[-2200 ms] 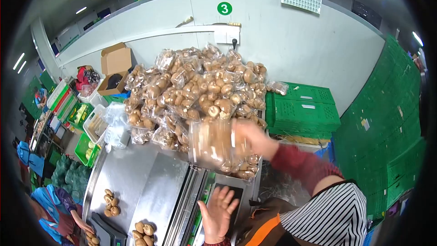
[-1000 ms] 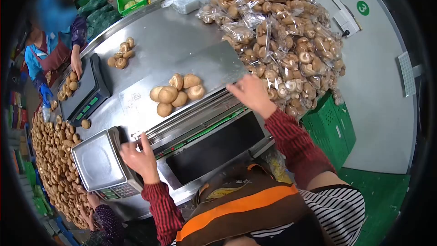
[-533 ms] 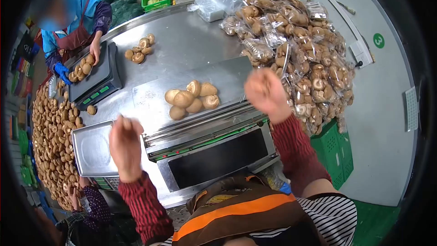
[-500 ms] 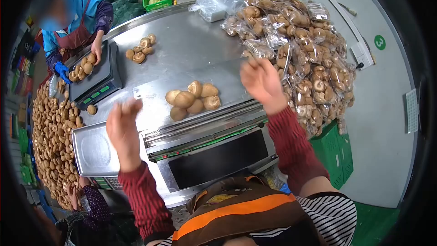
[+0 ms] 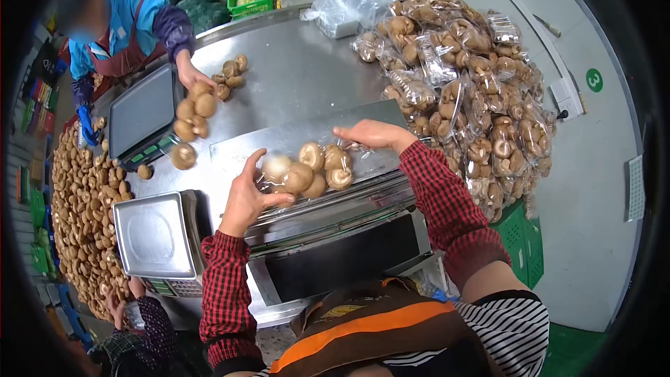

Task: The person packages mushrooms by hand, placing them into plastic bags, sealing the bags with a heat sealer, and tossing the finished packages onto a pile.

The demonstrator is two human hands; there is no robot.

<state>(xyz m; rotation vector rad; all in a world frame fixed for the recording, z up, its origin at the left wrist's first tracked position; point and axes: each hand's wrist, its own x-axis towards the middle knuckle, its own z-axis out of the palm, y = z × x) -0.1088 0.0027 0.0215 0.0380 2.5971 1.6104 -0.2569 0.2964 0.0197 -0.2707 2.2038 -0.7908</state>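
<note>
A small heap of brown mushrooms (image 5: 310,171) lies on the steel plate of a sealing machine (image 5: 328,241), with clear plastic film (image 5: 357,153) over and around it. My left hand (image 5: 246,197) grips the film at the heap's left side, fingers against a mushroom. On the far right of the heap, my right hand (image 5: 368,134) pinches the film's edge. Both sleeves are red plaid.
A big pile of bagged mushrooms (image 5: 464,77) fills the right of the steel table (image 5: 293,77). A scale (image 5: 152,234) stands at my left. A co-worker in blue (image 5: 125,24) pushes mushrooms (image 5: 194,115) off another scale (image 5: 139,113). Loose mushrooms (image 5: 73,202) heap on the left; green crates (image 5: 525,241) on the right.
My hands were raised and empty above the machine; now both have come down onto the mushroom heap and hold plastic film over it. The co-worker moved mushrooms from the scale onto the table.
</note>
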